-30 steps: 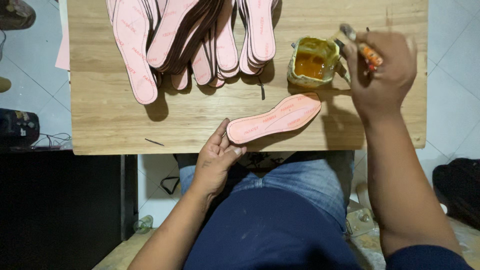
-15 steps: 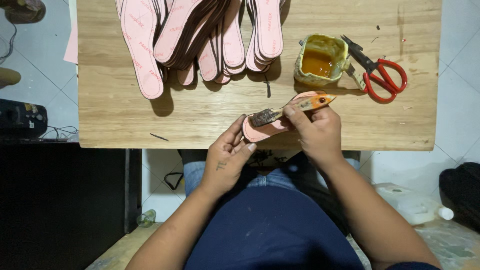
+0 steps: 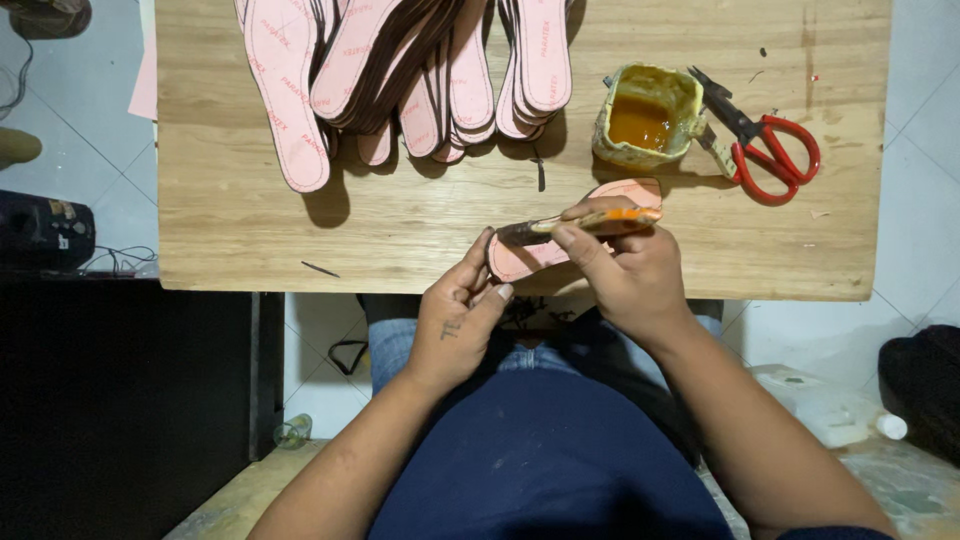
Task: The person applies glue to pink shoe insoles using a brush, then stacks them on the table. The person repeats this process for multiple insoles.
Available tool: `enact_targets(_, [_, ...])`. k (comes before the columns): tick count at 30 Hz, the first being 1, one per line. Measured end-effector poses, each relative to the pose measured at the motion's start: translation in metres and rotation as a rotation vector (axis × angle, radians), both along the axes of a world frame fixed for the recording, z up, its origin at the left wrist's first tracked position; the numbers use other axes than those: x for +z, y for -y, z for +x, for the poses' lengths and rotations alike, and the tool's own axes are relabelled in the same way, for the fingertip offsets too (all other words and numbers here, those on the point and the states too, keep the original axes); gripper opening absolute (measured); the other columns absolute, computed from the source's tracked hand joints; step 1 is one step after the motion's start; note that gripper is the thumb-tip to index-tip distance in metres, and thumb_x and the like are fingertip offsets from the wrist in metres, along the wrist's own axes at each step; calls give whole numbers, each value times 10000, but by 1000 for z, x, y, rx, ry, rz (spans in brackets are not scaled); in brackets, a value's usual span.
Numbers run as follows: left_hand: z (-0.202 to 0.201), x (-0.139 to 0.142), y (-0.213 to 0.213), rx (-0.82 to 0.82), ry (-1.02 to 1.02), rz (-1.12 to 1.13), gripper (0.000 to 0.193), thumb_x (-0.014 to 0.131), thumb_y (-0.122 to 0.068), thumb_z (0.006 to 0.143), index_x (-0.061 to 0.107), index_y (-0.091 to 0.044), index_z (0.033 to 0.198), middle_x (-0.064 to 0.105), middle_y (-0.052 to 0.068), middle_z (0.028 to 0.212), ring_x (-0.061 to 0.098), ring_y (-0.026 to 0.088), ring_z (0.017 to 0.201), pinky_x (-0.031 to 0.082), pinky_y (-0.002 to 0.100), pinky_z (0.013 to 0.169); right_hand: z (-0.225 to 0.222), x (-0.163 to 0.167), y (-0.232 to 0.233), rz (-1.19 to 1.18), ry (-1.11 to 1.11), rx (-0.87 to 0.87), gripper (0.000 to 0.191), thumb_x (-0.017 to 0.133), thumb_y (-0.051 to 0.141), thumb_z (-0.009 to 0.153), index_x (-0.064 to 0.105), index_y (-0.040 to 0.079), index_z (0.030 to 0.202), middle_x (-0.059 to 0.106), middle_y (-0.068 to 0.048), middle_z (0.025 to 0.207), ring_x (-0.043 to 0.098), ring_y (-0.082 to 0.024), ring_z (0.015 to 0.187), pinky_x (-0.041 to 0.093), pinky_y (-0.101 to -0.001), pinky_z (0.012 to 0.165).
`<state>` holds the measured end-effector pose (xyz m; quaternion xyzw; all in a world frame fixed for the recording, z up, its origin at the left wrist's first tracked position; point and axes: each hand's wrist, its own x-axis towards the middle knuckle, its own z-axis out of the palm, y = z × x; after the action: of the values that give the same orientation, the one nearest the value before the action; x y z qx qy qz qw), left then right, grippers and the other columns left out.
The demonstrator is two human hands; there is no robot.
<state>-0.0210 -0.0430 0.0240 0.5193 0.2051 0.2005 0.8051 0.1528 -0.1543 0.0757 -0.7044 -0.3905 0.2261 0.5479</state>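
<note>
A pink shoe insole (image 3: 528, 257) lies at the front edge of a wooden table (image 3: 400, 225). My left hand (image 3: 455, 320) pinches its near end with the fingertips. My right hand (image 3: 625, 270) is closed around a small orange-handled brush (image 3: 585, 222), whose dark bristle tip rests on the insole's near part. My right hand covers the insole's middle. A glue-crusted pot of amber adhesive (image 3: 645, 118) stands just beyond the insole's far end.
Several pink insoles (image 3: 420, 70) are fanned in a pile at the table's back left. Red-handled scissors (image 3: 765, 140) lie right of the pot. A black box (image 3: 45, 230) sits on the tiled floor at left. My lap is below the table edge.
My right hand came back from the pot area with the brush and now holds it on the insole. The scissors lie uncovered. My left hand stays on the insole's near end.
</note>
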Motion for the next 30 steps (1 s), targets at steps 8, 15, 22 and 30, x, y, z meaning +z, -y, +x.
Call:
enact_targets(8, [-7,-8,-6,-42,22,-99,756,428,80,919,174,26,1628,477,137,1560,480,179,1432,364,307,1202,-4,14,1,-123,-170,195,180,726,112,926,694,35,1086,718,-42,979,652,-108,881,553,-271,778])
enact_targets(15, [-10,-19,-11,12,-57,-218,709,466,18,982,309,41,1673,517,123,1242,510,167,1116,425,317,1071,-1,12,6,-169,221,223,161,757,141,874,705,27,976,739,-54,904,719,-129,828,574,-288,749])
enact_targets(22, [-7,-16,-9,37,-50,-322,504,459,-151,1052,434,53,1512,646,101,1355,643,120,1187,491,307,1087,-3,-8,4,-156,-7,-33,140,714,142,971,728,21,1040,709,-60,837,641,-121,760,535,-290,713])
enact_targets(30, [-5,-26,-13,85,-80,-403,440,483,-161,1080,577,24,1468,663,21,1074,585,45,861,526,242,874,0,-23,32,-128,-17,-6,115,727,91,951,720,22,1044,753,-60,924,691,-112,834,561,-273,773])
